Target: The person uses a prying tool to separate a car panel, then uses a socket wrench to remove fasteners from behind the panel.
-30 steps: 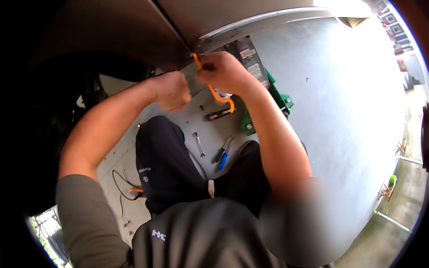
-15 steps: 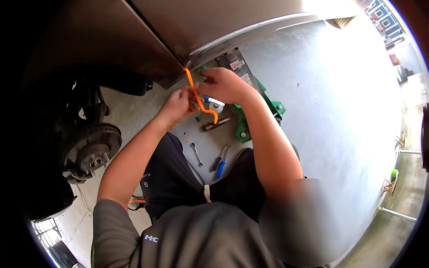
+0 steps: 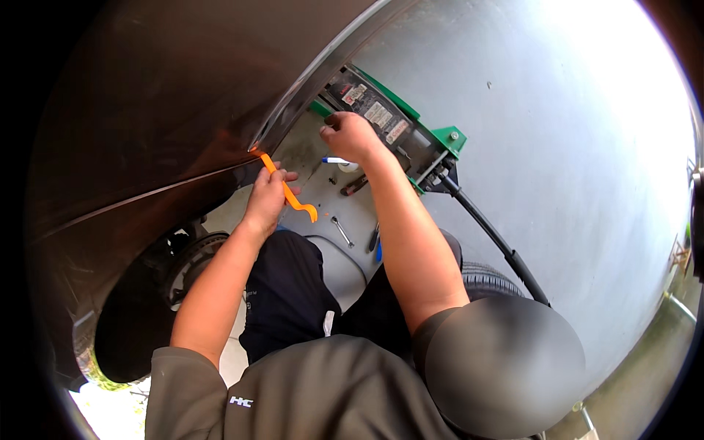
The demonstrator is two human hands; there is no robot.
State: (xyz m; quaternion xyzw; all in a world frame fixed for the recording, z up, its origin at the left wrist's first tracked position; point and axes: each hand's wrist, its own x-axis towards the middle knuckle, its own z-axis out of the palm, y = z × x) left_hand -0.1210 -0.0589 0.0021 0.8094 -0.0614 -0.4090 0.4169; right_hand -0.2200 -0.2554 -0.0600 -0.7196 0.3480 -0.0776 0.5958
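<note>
My left hand (image 3: 267,199) grips an orange trim pry tool (image 3: 277,177) between the thumb and fingers. The tool's far tip touches the lower edge of the dark car body (image 3: 183,95), where the panel seam meets the sill trim (image 3: 293,99); its hooked end points back toward me. My right hand (image 3: 349,136) hangs apart from the tool, in front of the floor jack (image 3: 381,110). Its fingers are curled in, and whatever they may hold is hidden.
On the grey floor lie a wrench (image 3: 342,232), a red and black hand tool (image 3: 354,185) and a white marker with a blue cap (image 3: 337,160). The jack's black handle (image 3: 499,242) slants toward a tire (image 3: 488,279) at my right. A bare brake disc (image 3: 194,268) is on the left.
My view has turned along the car. The right hand has moved away from the pry tool, while the left hand keeps hold of it with its tip still at the car's lower edge.
</note>
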